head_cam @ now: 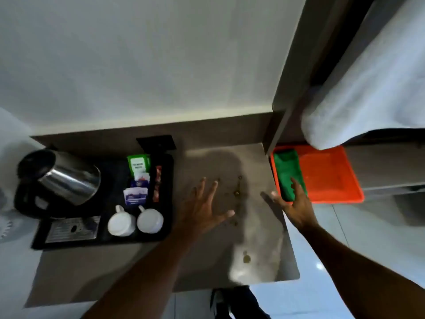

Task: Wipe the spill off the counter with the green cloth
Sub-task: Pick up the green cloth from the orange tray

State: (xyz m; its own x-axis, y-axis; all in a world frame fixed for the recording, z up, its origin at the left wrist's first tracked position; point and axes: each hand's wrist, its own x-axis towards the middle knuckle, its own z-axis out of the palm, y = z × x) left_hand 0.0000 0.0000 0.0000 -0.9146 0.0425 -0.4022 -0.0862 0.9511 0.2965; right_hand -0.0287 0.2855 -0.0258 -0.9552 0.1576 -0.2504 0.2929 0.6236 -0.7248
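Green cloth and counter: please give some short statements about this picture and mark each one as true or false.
1. The green cloth lies in the orange tray. True.
2. The right hand is at the near end of the cloth. True.
3. The left hand grips a white cup. False: it is open and spread above the counter.
4. The brown spill is on the black tray. False: the drops lie on the counter between the hands.
5. The kettle stands on the black tray. True.
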